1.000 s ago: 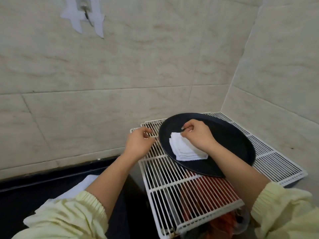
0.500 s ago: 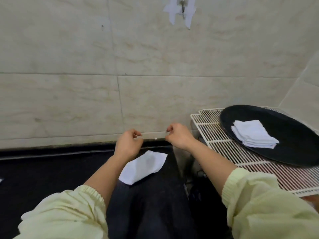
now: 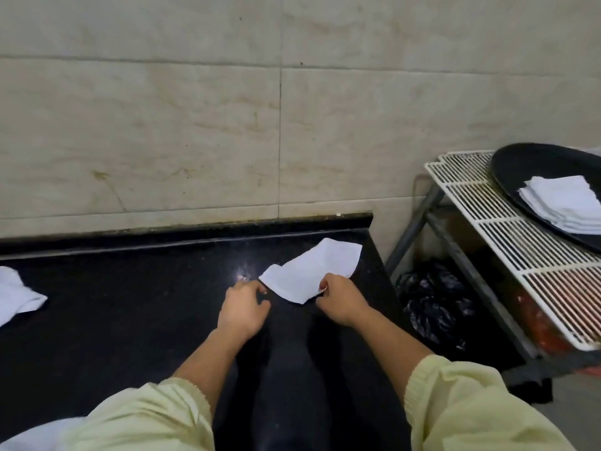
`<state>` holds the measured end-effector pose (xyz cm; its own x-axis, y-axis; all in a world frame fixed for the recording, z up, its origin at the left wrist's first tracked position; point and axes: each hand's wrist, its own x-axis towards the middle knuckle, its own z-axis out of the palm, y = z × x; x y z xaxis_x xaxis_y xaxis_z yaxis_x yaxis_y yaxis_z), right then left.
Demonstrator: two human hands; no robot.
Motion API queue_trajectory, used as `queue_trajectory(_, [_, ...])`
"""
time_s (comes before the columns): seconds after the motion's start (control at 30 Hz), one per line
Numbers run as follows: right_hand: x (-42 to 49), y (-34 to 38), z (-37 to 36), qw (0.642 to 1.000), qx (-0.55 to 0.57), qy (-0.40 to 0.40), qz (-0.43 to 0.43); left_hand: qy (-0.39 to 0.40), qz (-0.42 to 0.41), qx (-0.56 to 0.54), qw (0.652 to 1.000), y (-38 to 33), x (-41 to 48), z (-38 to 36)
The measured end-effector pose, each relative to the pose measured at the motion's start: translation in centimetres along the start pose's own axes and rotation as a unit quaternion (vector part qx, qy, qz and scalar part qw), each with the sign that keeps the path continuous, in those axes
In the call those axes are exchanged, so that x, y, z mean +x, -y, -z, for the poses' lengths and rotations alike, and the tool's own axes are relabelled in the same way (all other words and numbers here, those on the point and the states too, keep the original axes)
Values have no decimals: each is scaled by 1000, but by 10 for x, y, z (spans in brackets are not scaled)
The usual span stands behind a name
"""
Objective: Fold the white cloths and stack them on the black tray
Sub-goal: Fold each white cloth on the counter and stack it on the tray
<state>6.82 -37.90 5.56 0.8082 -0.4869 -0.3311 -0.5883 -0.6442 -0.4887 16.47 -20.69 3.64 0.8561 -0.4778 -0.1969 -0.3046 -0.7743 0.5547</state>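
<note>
Glossy black stone worktop (image 3: 130,304); soft white cloth (image 3: 312,275); white coated wire rack (image 3: 507,229); matt black tray (image 3: 533,164).

A counter (image 3: 130,320) fills the lower left and middle of the frame, with a wall (image 3: 292,125) behind it across the top. A cloth (image 3: 312,275) lies on the counter near its right end. The left hand (image 3: 242,307) is just beside the cloth's left corner, and the right hand (image 3: 338,299) pinches its near edge. A second cloth (image 3: 16,294) lies at the left edge. A rack (image 3: 520,239) stands to the right of the counter, with a bag (image 3: 432,297) beneath it. On the rack, at the right edge, rests a tray (image 3: 533,164) holding a stack (image 3: 566,203) of cloths.
</note>
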Motion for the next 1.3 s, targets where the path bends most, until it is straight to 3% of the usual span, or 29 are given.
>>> queue_trajectory(0.2, [19,-1,-33,998,-60,12,33,14,-14,58,998,24,15,-24])
queue_trajectory(0.37, [36,1,-50,981,-177,-17,78,16,-124,72,990,21,35,-40])
queue_trajectory(0.53, [46,1,-60,955,-266,-39,125,64,-151,70,984,20,43,-54])
queue_trajectory(0.67, [52,-2,-61,973,-176,-93,114,54,-144,77,985,26,44,-60])
queue_trajectory(0.77, [51,0,-50,995,-49,-62,54,35,-113,64,991,23,46,-59])
queue_trajectory(0.9, [45,9,-37,997,50,-50,26,-7,-99,49,994,16,46,-52])
queue_trajectory(1.17, [14,21,-1,983,-117,-84,116,-60,-139,-46,987,1,17,-6])
queue_trajectory(1.3, [-2,27,19,984,-102,-99,110,-79,-174,-67,979,-3,-5,20])
